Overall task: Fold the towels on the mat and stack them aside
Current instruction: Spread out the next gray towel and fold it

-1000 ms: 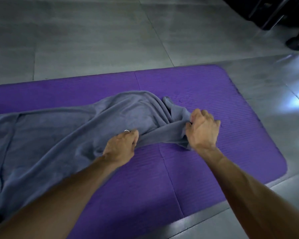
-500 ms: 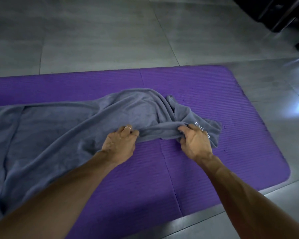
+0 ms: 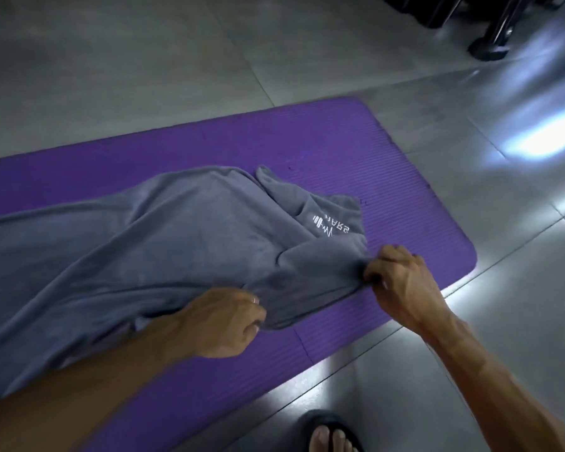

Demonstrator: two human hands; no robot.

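Head view: left hand [image 3: 222,321] and right hand [image 3: 402,278] are pinching the towel's [image 3: 163,243] near edge with curled fingers, apparently spreading it on the mat [image 3: 340,151] for folding.

I see a floor [image 3: 118,70] of large grey tiles with thin dark grout lines, dim over most of the view. A bright patch of light [image 3: 542,140] glares off the tiles at the right, with a fainter sheen nearer me. Dark furniture [image 3: 463,9] stands at the top right, one black foot [image 3: 490,50] resting on the tiles.
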